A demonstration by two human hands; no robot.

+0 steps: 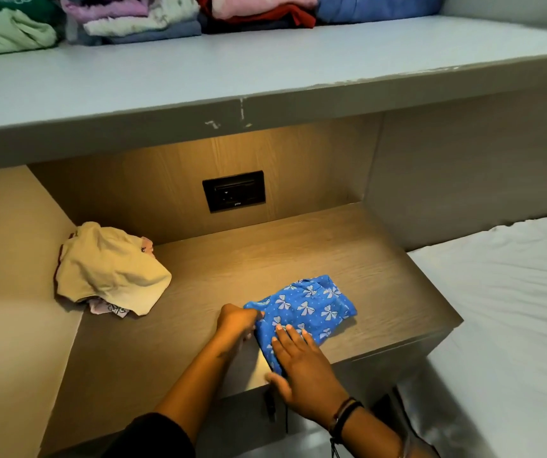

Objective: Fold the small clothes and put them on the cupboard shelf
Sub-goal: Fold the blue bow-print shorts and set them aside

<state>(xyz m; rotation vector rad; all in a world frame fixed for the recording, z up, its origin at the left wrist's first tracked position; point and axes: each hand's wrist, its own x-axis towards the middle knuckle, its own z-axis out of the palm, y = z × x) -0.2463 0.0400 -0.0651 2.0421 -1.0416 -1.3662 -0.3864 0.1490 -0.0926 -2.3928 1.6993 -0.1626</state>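
A small blue garment with white bows (308, 309) lies partly folded on the wooden surface (232, 269) of the lower niche. My left hand (237, 323) pinches its left edge with closed fingers. My right hand (301, 368) lies flat on its near end, fingers spread, pressing it down. A crumpled heap of cream and pink small clothes (110, 269) sits at the back left of the same surface. Above, the pale grey cupboard shelf (199, 77) carries stacks of folded clothes (140, 18) along its back.
A black socket plate (234, 191) is set in the niche's back wall. A white bed sheet (513, 309) lies to the right, beside the wooden surface's edge. The front part of the grey shelf is bare. A wooden side wall closes the left.
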